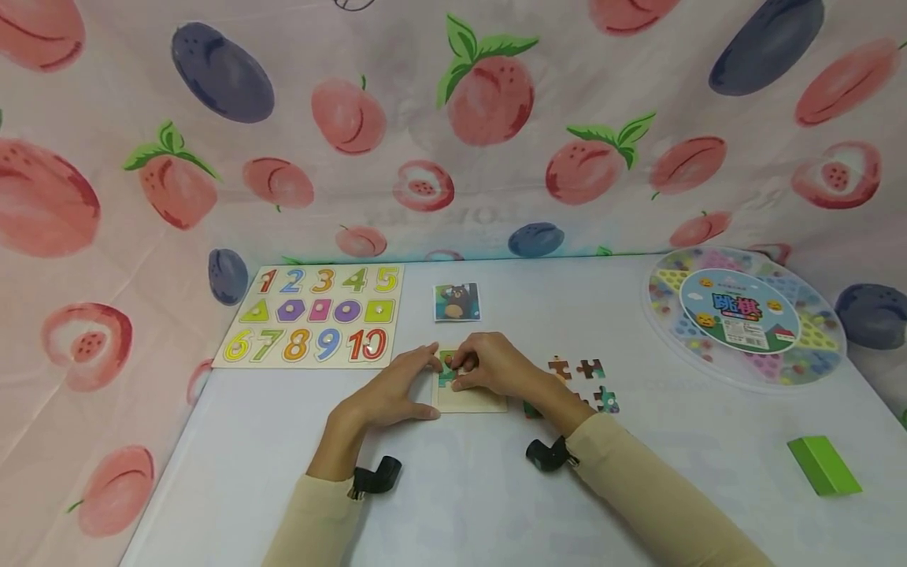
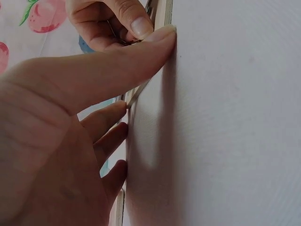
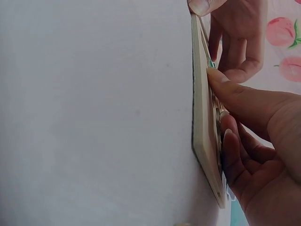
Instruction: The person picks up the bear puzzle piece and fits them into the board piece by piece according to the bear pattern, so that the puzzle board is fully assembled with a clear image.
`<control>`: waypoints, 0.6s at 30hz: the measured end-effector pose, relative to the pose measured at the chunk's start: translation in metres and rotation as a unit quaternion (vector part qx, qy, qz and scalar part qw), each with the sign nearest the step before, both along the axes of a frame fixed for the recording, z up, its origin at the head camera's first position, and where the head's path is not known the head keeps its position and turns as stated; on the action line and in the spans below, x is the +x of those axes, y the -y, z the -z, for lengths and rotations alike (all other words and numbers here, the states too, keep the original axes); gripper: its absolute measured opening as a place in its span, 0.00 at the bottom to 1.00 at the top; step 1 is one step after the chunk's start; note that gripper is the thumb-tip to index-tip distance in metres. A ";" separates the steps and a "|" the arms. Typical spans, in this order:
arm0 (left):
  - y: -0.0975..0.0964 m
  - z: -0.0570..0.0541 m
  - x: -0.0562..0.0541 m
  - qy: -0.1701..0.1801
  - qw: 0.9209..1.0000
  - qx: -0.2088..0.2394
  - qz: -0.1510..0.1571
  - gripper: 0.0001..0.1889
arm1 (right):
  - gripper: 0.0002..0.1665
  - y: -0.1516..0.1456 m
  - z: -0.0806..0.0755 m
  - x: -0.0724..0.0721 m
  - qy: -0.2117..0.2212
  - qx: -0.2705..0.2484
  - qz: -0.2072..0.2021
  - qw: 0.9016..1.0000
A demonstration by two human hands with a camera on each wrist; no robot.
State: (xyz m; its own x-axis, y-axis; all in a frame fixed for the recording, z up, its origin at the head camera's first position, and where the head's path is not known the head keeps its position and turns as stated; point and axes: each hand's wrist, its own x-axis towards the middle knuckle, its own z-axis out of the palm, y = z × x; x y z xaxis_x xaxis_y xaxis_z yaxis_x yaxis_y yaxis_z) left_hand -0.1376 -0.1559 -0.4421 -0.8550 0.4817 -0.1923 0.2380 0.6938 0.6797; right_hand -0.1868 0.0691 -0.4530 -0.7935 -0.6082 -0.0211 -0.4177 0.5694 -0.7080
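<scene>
A shallow wooden puzzle tray (image 1: 473, 402) lies mid-table, with green and teal puzzle pieces (image 1: 446, 376) in its upper left part. My left hand (image 1: 386, 391) brackets the tray's left side. Its thumb (image 2: 141, 59) is stretched to the near corner, and its fingers reach toward the far corner. Over the tray, my right hand (image 1: 494, 365) pinches a jigsaw piece with curled fingers, which mostly cover it. In the right wrist view, the right thumb (image 3: 230, 89) lies low over the tray's surface (image 3: 202, 108).
Several loose jigsaw pieces (image 1: 590, 368) lie right of the tray, partly behind the right forearm. A bear picture card (image 1: 457, 302) lies beyond it. A number-and-shape board (image 1: 283, 326) is at the left, a round Chinese checkers set (image 1: 768, 366) at far right, a green block (image 1: 824, 465) nearer.
</scene>
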 end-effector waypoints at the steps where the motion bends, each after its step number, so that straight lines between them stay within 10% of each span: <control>1: 0.000 0.000 0.000 0.000 1.000 0.000 0.000 0.37 | 0.14 0.000 0.000 0.000 -0.001 -0.001 -0.001 1.000; 18: 0.000 -0.001 0.000 -0.002 1.000 -0.010 0.000 0.37 | 0.13 -0.001 0.000 0.000 0.001 -0.009 0.005 1.000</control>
